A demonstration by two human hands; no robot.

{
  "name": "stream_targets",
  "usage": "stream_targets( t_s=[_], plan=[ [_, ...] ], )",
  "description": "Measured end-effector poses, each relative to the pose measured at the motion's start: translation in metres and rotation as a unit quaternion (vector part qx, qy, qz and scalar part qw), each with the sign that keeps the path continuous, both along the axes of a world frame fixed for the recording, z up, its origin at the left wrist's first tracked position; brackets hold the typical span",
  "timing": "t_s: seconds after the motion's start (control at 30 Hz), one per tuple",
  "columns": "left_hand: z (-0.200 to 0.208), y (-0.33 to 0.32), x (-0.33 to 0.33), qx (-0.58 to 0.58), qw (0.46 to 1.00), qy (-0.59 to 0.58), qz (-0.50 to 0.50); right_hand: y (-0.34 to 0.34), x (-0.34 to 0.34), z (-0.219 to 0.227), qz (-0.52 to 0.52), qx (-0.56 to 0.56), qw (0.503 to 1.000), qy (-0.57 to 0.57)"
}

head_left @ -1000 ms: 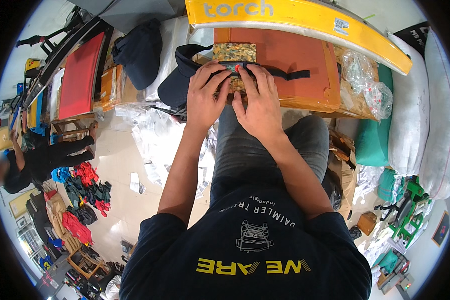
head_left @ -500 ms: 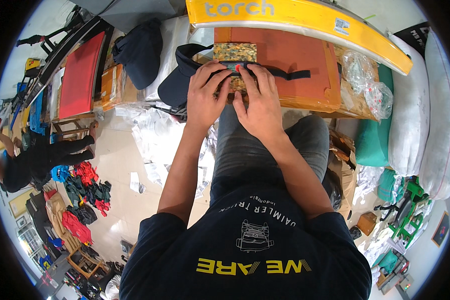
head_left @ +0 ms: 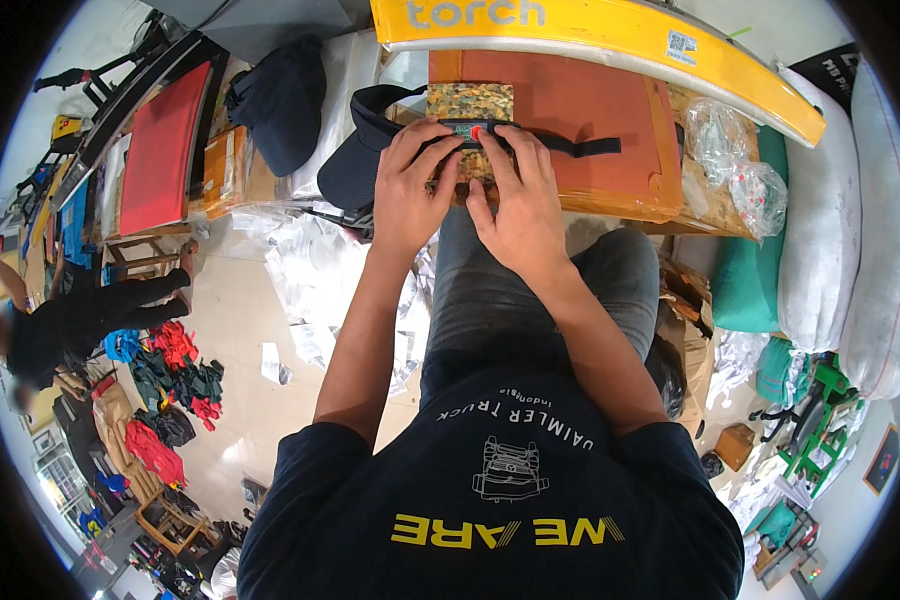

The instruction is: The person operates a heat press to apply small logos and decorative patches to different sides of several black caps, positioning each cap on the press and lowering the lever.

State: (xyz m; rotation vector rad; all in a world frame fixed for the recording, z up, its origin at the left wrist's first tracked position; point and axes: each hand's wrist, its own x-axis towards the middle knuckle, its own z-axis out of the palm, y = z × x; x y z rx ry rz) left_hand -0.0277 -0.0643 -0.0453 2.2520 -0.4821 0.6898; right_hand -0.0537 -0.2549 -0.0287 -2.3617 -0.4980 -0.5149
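Observation:
A dark navy sun visor (head_left: pixel 351 172) lies on the work surface, its brim to the left of my hands. Its band is stretched across a camouflage-patterned block (head_left: pixel 470 101), and the loose black strap (head_left: pixel 598 147) trails off to the right. On the band, between my fingertips, sits a small patch (head_left: pixel 476 132) with red and green on it. My left hand (head_left: pixel 415 180) holds the band down at the patch's left end with bent fingers. At the right end, my right hand (head_left: pixel 520 190) presses the band with its fingertips, thumb apart and lower down.
An orange-brown board (head_left: pixel 610 100) lies under the block. A yellow curved panel (head_left: pixel 570 30) spans the far side. Another dark cap (head_left: pixel 282 105) rests to the left, near a red panel (head_left: pixel 165 150). Clear plastic bags (head_left: pixel 715 140) and white sacks (head_left: pixel 820 200) stand right.
My hands stay almost in place on the band, with only slight finger shifts around the patch. At the far left, a person has moved an arm, and part of another person shows there.

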Motion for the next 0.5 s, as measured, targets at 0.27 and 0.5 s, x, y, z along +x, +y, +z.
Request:
stream_targets(
  t_s=[0.27, 0.5],
  plan=[
    [-0.0001, -0.0006, -0.0001, -0.003, 1.000, -0.002, 0.003, -0.0006, -0.0003, -0.0005, -0.002, -0.001, 1.000, -0.007],
    [0.0000, -0.0013, -0.0004, -0.006, 1.000, 0.000, 0.005, -0.0009, -0.0007, -0.0006, 0.001, 0.007, 1.000, -0.003]
  ],
)
